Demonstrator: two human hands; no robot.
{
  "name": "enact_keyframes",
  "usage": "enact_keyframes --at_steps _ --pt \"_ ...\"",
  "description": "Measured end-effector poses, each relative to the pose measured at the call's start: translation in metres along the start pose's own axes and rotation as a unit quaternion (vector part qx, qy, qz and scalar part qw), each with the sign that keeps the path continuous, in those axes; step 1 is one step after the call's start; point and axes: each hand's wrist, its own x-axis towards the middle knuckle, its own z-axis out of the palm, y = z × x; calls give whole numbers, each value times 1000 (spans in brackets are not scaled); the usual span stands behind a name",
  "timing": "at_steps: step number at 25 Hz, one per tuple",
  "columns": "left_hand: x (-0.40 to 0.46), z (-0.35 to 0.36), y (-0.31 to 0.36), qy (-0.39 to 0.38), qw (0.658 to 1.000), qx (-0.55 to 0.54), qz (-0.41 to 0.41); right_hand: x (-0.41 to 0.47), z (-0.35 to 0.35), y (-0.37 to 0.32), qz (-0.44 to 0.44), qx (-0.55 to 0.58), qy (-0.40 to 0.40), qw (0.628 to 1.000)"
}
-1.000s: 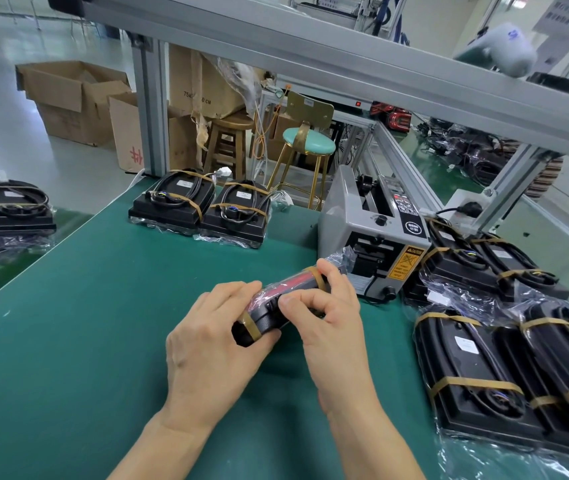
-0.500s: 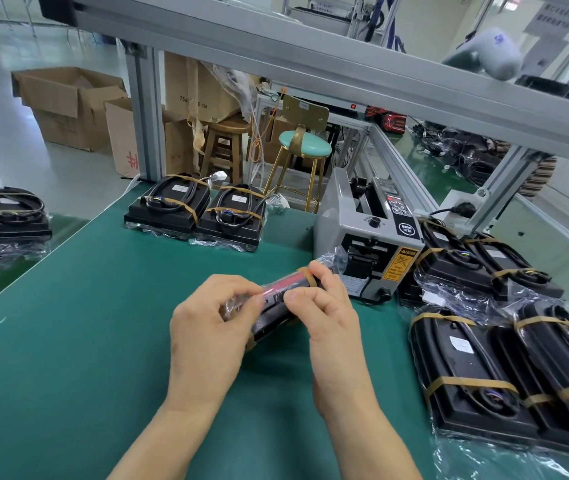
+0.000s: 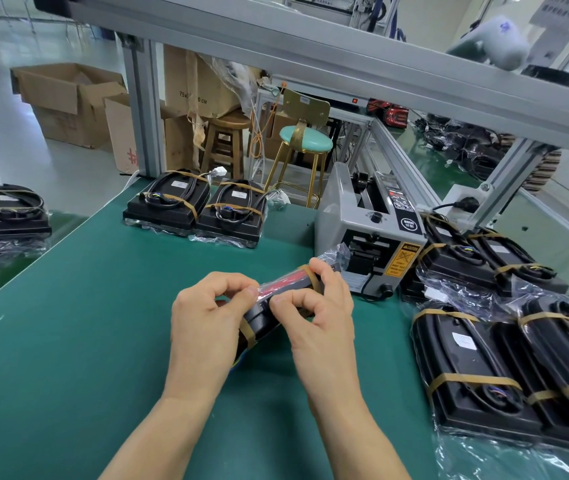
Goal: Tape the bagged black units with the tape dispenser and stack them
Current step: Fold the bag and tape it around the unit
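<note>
A bagged black unit (image 3: 278, 299) with a red stripe and brown tape bands stands on edge above the green table mat (image 3: 68, 341), held between both hands. My left hand (image 3: 207, 320) grips its near end, thumb and fingers curled onto the top edge. My right hand (image 3: 317, 317) pinches the top edge with its forefinger and thumb, other fingers wrapped over the far end. The grey tape dispenser (image 3: 366, 230) stands just behind, to the right. Taped units lie stacked at the right (image 3: 484, 368) and in a pair at the far table edge (image 3: 196, 206).
More bagged units (image 3: 491, 258) sit beside the dispenser at the right, and another stack (image 3: 6, 216) lies on a table at the left. An aluminium frame beam (image 3: 345, 60) crosses overhead. Stools (image 3: 305, 140) and cardboard boxes (image 3: 68, 102) stand beyond the table.
Both hands have shifted along the unit's top edge; my left thumb and right forefinger now meet near its middle. The unit has tipped a little more upright.
</note>
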Motion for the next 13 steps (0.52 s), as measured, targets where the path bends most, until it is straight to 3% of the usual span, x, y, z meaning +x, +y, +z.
enact_keyframes --at_steps 13 --pt "-3 2 4 9 1000 21 12 0 4 -3 6 -3 -7 1000"
